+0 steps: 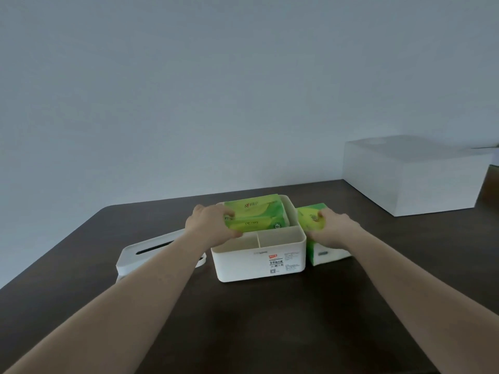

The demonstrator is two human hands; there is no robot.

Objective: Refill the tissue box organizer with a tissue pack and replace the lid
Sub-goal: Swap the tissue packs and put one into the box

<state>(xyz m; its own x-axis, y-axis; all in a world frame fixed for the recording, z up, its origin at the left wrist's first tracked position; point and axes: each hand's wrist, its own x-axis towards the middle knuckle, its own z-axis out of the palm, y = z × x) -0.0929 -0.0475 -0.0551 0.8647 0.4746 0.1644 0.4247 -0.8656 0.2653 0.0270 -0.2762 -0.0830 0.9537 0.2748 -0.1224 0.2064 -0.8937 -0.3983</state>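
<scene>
A white tissue box organizer (259,265) stands open at the middle of the dark table, with two small empty compartments at its front. A green tissue pack (256,215) sits tilted in its rear compartment, sticking up above the rim. My left hand (209,226) grips the left end of that pack. A second green tissue pack (313,225) stands on the table against the organizer's right side, and my right hand (333,229) holds it from the right. The white lid (145,252), with a dark slot, lies on the table to the left of the organizer, partly behind my left forearm.
A large white box (413,174) stands at the back right of the dark brown table (243,319). A plain pale wall rises behind the table's far edge.
</scene>
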